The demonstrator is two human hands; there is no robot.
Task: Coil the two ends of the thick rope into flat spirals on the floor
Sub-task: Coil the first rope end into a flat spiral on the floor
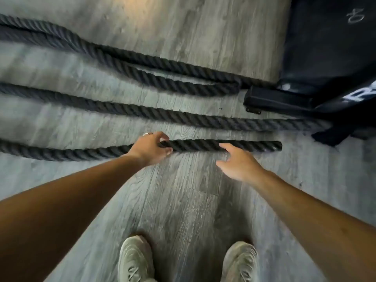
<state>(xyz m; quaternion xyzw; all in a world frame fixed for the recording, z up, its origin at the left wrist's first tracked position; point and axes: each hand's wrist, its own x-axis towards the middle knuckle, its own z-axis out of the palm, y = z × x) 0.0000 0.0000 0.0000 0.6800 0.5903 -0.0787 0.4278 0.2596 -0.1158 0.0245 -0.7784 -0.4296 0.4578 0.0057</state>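
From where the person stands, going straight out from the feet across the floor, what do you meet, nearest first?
Pale sneakers → bare grey wood-look floor → both hands, left hand and right hand, at the nearest rope strand → a second strand → a folded-back loop of rope.

Bare floor (183, 190) lies open between the shoes (136, 259) and the nearest rope strand (203, 145), wide enough for both hands (150, 148) to pass; a narrow bare strip separates that strand from the next rope run (142, 111). To the right, dark equipment (325, 58) and its black base (272, 98) block the way; beyond, doubled rope (162, 78) crowds the floor.
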